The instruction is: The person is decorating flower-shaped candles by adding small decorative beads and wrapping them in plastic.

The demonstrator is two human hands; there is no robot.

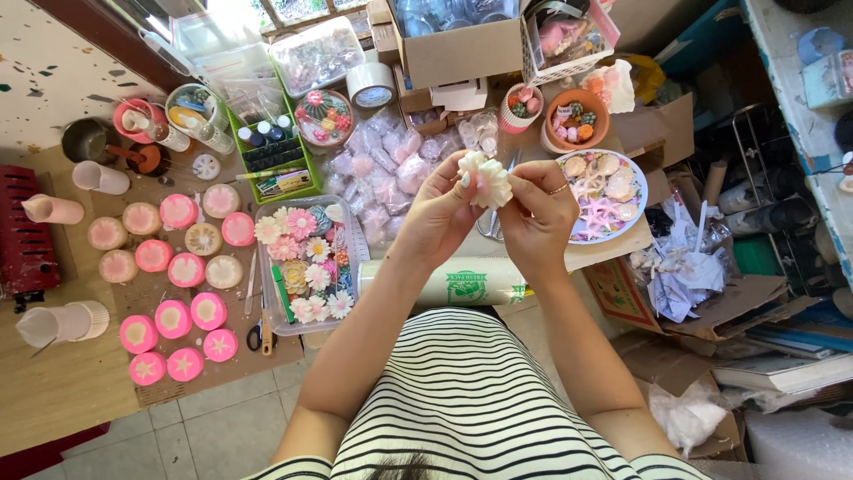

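between both hands, left hand [437, 212] and right hand [538, 213] pinch a cream-white flower-shaped wax piece [484, 180]; below them lies a white plastic roll [444, 283].

The person wears a black-and-white horizontally striped top [462, 400] at six o'clock; both forearms are bare, and a thin ring circles one right hand [539, 213] finger.

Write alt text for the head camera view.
Both hands, left hand and right hand, hold a white flower-shaped piece above a cluttered craft table, with a tray of flower shapes and pink round molds beside it.
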